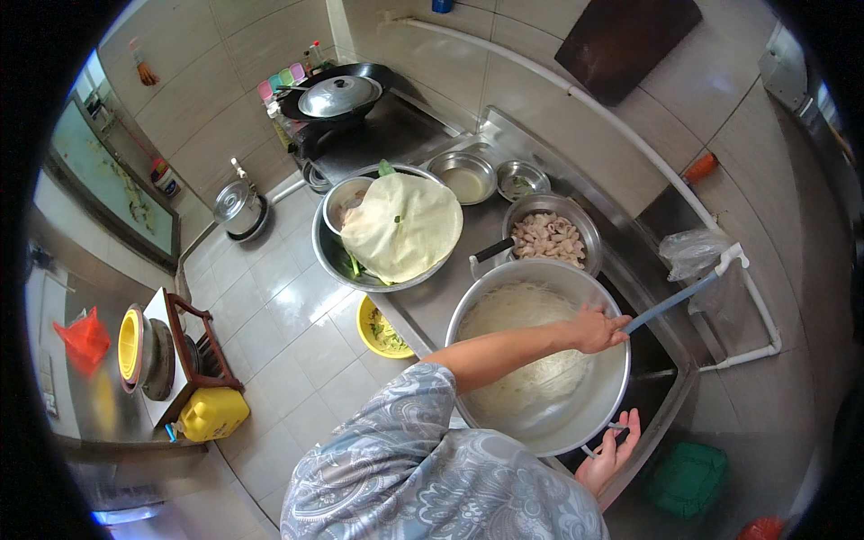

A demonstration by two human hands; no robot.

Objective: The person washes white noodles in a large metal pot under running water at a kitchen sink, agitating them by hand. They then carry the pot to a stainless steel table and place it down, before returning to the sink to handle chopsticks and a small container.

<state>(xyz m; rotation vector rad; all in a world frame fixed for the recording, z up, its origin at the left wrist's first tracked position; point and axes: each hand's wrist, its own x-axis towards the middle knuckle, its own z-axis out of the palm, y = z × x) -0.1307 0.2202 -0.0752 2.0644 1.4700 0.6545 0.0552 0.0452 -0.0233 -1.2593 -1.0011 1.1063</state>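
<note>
A large silver pot [616,382] stands at the sink end of the steel counter, holding cloudy, foamy liquid. My left hand [594,329] reaches across over the pot, closed around the end of a grey-blue hose [670,303] that hangs from a white pipe. The fingers are slightly blurred. At the pot's near right side, my right hand [614,452] curls about the black-gripped pot handle [621,436]. Behind the pot, a steel bowl [589,236] contains pale cut meat pieces [546,238].
A large basin [326,255] holds greens, a small bowl and a pale round sheet [405,225]. Two smaller steel bowls sit behind it. A lidded wok [340,95] rests on the stove. On the floor are a yellow bowl [364,324] and a yellow jug [214,414].
</note>
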